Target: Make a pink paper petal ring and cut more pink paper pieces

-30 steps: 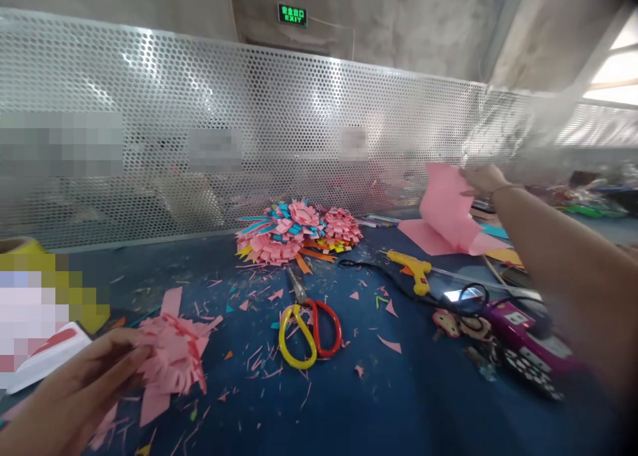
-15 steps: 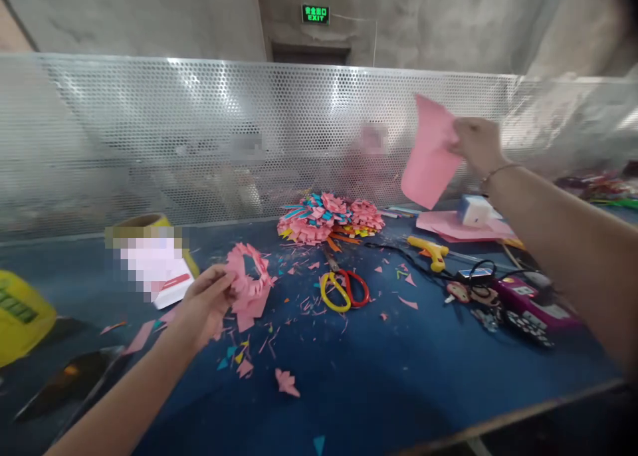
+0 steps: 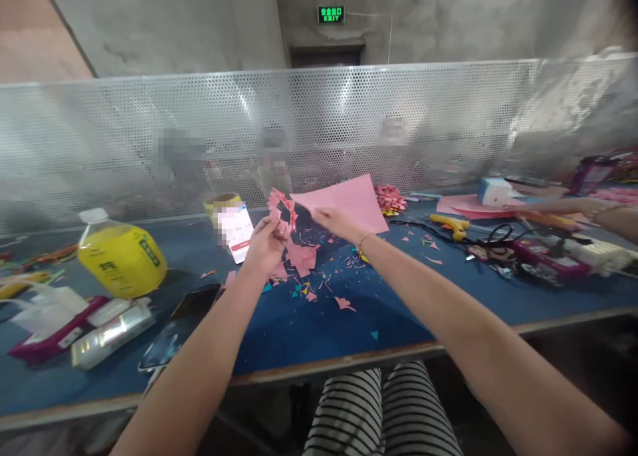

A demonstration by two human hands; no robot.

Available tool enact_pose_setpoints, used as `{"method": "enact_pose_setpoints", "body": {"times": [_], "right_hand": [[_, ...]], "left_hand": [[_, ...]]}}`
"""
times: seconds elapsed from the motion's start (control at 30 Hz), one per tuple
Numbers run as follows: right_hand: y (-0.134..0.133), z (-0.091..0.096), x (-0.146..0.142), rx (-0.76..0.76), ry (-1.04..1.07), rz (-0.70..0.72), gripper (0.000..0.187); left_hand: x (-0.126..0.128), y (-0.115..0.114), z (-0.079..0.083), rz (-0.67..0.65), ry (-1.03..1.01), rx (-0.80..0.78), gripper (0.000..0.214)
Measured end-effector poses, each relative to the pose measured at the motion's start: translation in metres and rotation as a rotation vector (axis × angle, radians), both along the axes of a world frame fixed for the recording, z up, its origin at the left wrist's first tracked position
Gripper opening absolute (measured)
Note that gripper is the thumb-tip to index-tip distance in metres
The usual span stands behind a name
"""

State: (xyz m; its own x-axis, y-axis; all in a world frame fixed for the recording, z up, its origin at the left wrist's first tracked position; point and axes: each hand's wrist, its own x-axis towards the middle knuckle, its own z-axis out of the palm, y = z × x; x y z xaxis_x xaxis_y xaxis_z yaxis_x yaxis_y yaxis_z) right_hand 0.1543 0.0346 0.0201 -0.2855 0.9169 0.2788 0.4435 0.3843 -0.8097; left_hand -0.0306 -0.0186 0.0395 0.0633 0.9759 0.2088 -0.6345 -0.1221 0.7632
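My left hand (image 3: 264, 243) is closed on a fringed pink paper flower (image 3: 282, 210), held up above the blue table (image 3: 319, 323). My right hand (image 3: 336, 222) pinches the near edge of a flat pink paper sheet (image 3: 349, 200), which touches the flower. Both hands meet in the middle of the view, over a scatter of pink paper scraps (image 3: 302, 260). A finished paper flower (image 3: 390, 199) shows behind the sheet.
A yellow bottle (image 3: 119, 256), packets (image 3: 80, 323) and a dark phone (image 3: 182, 320) lie at left. A yellow glue gun (image 3: 451, 225), cables and a purple device (image 3: 543, 256) lie at right. Another person's arm (image 3: 603, 210) reaches in at far right. A perforated metal screen (image 3: 319, 123) backs the table.
My right hand has brought the pink sheet from high on the right down to the flower in my left hand. The view has pulled back and shifted left.
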Motion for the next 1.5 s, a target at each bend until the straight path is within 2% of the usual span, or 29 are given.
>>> {"method": "enact_pose_setpoints", "body": {"times": [0.1, 0.17, 0.27, 0.37, 0.43, 0.53, 0.6, 0.67, 0.77, 0.9, 0.97, 1.1, 1.2, 1.27, 1.37, 1.5], "right_hand": [[0.004, -0.019, -0.023, -0.059, -0.013, 0.002, 0.044], [0.005, -0.024, -0.025, -0.165, 0.073, 0.025, 0.043], [0.0, -0.024, -0.009, -0.208, 0.134, -0.009, 0.029], [-0.011, -0.023, 0.019, -0.219, 0.214, -0.064, 0.018], [-0.019, -0.024, 0.037, -0.257, 0.346, -0.102, 0.011], [-0.029, -0.025, 0.055, -0.257, 0.425, -0.141, 0.006], [-0.034, -0.023, 0.059, -0.243, 0.452, -0.165, 0.005], [-0.037, -0.019, 0.058, -0.234, 0.493, -0.169, 0.005], [-0.043, -0.012, 0.055, -0.256, 0.543, -0.126, 0.009], [-0.048, -0.008, 0.053, -0.301, 0.536, -0.039, 0.017], [-0.049, -0.009, 0.052, -0.314, 0.527, -0.009, 0.017], [-0.051, -0.013, 0.046, -0.348, 0.508, 0.028, 0.017], [-0.054, -0.013, 0.039, -0.362, 0.461, 0.092, 0.02], [-0.057, -0.013, 0.036, -0.36, 0.418, 0.143, 0.022], [-0.061, -0.013, 0.032, -0.349, 0.367, 0.193, 0.025], [-0.063, -0.014, 0.027, -0.338, 0.339, 0.214, 0.025]], "left_hand": [[-0.004, 0.006, -0.004, 0.025, 0.002, -0.029, 0.018], [-0.007, 0.011, -0.009, 0.059, 0.013, -0.053, 0.018], [-0.008, 0.016, -0.019, 0.092, 0.173, -0.146, 0.017], [-0.003, 0.018, -0.027, 0.107, 0.373, -0.206, 0.016], [0.001, 0.017, -0.032, 0.061, 0.505, -0.205, 0.017], [0.007, 0.013, -0.036, -0.076, 0.763, -0.165, 0.015], [0.01, 0.009, -0.037, -0.223, 0.94, -0.103, 0.014], [0.013, 0.004, -0.037, -0.353, 1.029, -0.027, 0.015], [0.018, -0.003, -0.036, -0.424, 1.179, 0.101, 0.016], [0.024, -0.007, -0.036, -0.335, 1.392, 0.29, 0.02], [0.026, -0.007, -0.036, -0.202, 1.455, 0.36, 0.023], [0.029, -0.004, -0.036, 0.148, 1.472, 0.458, 0.023], [0.029, -0.001, -0.036, 0.287, 1.394, 0.459, 0.031], [0.029, 0.002, -0.037, 0.294, 1.338, 0.439, 0.034], [0.03, 0.004, -0.039, 0.225, 1.282, 0.439, 0.032], [0.034, 0.001, -0.04, 0.177, 1.224, 0.422, 0.024]]}}
